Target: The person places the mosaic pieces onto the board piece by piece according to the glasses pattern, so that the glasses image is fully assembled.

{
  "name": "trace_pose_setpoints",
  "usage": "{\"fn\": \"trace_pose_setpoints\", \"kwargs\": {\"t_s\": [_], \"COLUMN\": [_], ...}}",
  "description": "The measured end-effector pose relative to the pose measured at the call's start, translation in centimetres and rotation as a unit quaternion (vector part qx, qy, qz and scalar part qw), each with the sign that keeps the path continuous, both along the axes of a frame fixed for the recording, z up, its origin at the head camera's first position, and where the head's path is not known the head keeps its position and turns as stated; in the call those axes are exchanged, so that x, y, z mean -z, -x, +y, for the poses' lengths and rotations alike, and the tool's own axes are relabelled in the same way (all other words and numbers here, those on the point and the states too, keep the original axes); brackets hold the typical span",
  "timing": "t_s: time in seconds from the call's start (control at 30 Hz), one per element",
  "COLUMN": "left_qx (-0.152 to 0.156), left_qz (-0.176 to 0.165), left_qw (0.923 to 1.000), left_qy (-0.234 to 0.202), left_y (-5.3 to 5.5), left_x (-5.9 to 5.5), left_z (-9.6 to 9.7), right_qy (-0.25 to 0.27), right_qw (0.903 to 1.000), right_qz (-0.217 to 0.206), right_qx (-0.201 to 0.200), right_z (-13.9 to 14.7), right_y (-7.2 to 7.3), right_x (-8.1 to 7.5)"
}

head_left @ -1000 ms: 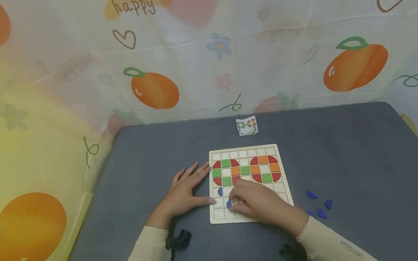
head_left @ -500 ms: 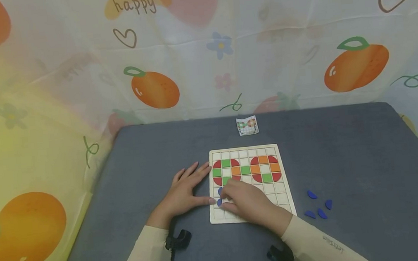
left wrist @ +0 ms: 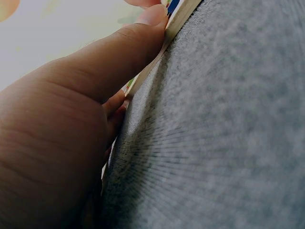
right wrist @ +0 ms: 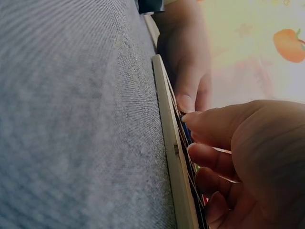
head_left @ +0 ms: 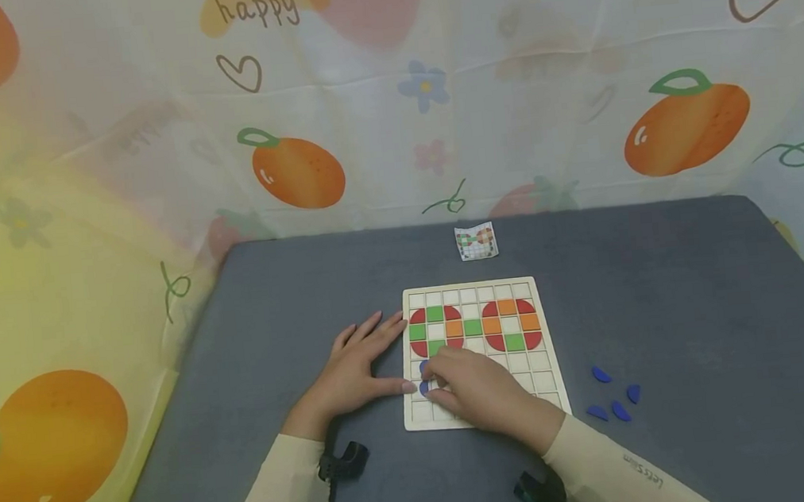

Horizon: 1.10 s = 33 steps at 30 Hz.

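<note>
A pale wooden grid board (head_left: 551, 397) lies on the grey table, with red, green and orange pieces set in its upper rows. My left hand (head_left: 355, 371) rests at the board's left edge, fingers spread and fairly straight, its thumb on the rim. Over the lower left squares, my right hand (head_left: 485, 383) pinches a small blue half-round piece (head_left: 424, 388) between thumb and curled forefinger, at a left-column square. Just above it sits another blue piece (head_left: 422, 367), partly covered by the right fingers. In the right wrist view, the right thumb (right wrist: 214, 124) hides most of the pinched piece.
Several loose blue pieces (head_left: 620, 411) lie on the table right of the board. A small printed pattern card (head_left: 476, 241) lies behind the board, near the table's back edge. A fruit-print cloth (head_left: 540, 111) hangs behind the table.
My right hand has moved left with the blue piece, from the second column to the left column; in the last half second it barely moves. The left hand stays put.
</note>
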<state>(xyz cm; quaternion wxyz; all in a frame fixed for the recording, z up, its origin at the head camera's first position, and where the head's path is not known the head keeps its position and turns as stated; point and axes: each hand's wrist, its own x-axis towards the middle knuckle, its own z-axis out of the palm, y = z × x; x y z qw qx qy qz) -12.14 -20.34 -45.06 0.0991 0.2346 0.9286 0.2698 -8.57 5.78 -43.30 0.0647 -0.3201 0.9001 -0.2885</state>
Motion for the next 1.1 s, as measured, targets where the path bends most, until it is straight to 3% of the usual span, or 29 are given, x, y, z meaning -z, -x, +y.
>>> {"fn": "trace_pose_setpoints", "kwargs": {"t_s": [0.23,0.63,1.1], "left_qx": [-0.001,0.000,0.001], "left_qz": [-0.002,-0.001,-0.005], "left_qw": [1.0000,1.0000,1.0000], "left_qy": [0.006,0.007,0.002], "left_y": [0.0,0.1,0.0], "left_x": [0.0,0.0,-0.1], "left_z": [0.0,0.1,0.1], "right_qy": [0.005,0.005,0.074], "right_qw": [0.9998,0.9999,0.9961], "right_qz": [0.007,-0.009,-0.049], "right_qx": [-0.017,-0.014,0.000], "right_z": [0.2,0.4,1.3], "right_y": [0.0,0.0,-0.4], "right_x": [0.0,0.0,-0.9]}}
